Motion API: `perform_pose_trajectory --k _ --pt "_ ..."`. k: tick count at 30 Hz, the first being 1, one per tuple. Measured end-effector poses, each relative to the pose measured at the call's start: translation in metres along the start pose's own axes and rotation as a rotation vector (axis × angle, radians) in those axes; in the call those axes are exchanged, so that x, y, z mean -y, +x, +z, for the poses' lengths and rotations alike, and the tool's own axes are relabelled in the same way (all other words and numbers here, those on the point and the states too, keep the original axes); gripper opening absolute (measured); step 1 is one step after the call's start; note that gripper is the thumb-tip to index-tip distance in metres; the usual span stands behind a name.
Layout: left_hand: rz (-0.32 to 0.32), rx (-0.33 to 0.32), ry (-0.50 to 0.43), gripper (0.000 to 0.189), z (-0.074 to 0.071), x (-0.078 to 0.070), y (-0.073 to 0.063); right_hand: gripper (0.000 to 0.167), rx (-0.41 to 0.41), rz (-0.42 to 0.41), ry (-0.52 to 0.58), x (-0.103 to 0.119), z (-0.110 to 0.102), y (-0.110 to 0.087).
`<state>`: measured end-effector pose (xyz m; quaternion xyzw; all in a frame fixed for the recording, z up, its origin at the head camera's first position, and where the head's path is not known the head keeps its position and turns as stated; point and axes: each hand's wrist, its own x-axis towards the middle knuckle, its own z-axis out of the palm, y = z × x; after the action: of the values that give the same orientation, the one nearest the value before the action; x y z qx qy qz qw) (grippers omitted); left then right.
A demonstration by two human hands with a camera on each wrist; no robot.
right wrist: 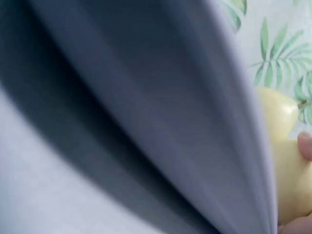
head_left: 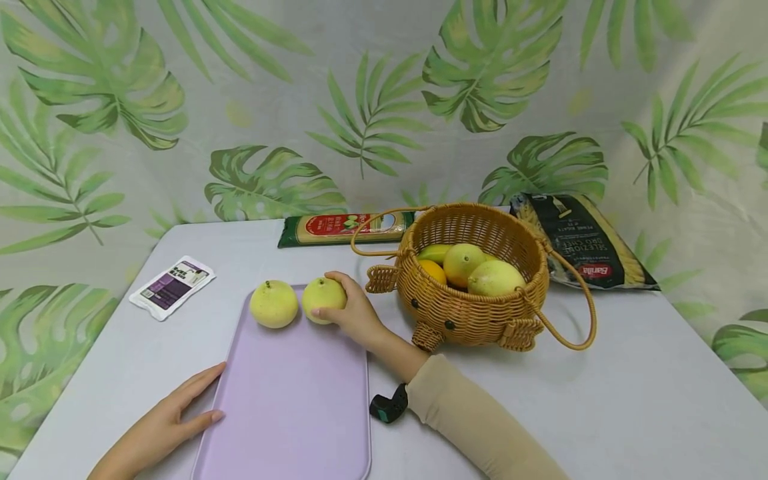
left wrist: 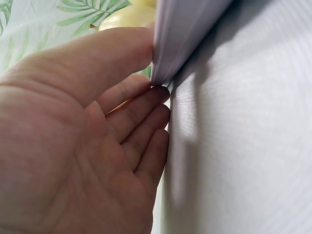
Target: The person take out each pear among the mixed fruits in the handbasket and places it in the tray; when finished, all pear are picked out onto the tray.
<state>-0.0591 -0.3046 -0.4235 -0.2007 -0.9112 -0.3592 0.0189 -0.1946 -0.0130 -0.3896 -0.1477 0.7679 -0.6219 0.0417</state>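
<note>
My right hand (head_left: 358, 314) grips a round yellow pear (head_left: 320, 298) at the far right corner of the lilac tray (head_left: 288, 400), thumb in front and fingers behind. To its left, a second yellow pear (head_left: 273, 304) sits on the tray's far left corner, stem up. In the right wrist view the tray's side (right wrist: 195, 122) hides most of the held pear (right wrist: 292, 180). My left hand (head_left: 165, 420) touches the tray's left edge, with its fingers extended. The left wrist view shows that hand (left wrist: 97, 136) with the thumb against the tray rim (left wrist: 170, 39) and the fingertips by the tabletop.
A pig-shaped wicker basket (head_left: 462, 310) with several fruits stands right of the tray, its handles spread sideways. Behind lie a green noodle packet (head_left: 342, 229) and a black pasta bag (head_left: 582, 240). A white and purple pouch (head_left: 173, 287) lies at left. The right wrist carries a black device (head_left: 389, 404).
</note>
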Motion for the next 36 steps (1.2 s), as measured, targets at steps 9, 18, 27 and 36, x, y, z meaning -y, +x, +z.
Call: perform_pose_trajectory --k 9,18,27,36 --pt "0.011 -0.009 -0.023 0.065 0.0 0.001 -0.003 0.071 0.116 -0.032 -0.034 -0.02 0.002 0.013" --pt "-0.012 0.0 -0.02 0.063 0.0 0.0 -0.003 0.069 0.129 -0.195 -0.19 0.003 -0.002 -0.003" --pt "0.003 0.001 -0.017 0.064 0.0 0.0 -0.002 0.055 0.111 -0.617 -0.261 0.057 -0.04 -0.046" --pt "-0.031 0.013 -0.009 0.064 -0.001 -0.003 -0.001 0.054 -0.04 -0.918 -0.334 0.076 -0.115 -0.079"
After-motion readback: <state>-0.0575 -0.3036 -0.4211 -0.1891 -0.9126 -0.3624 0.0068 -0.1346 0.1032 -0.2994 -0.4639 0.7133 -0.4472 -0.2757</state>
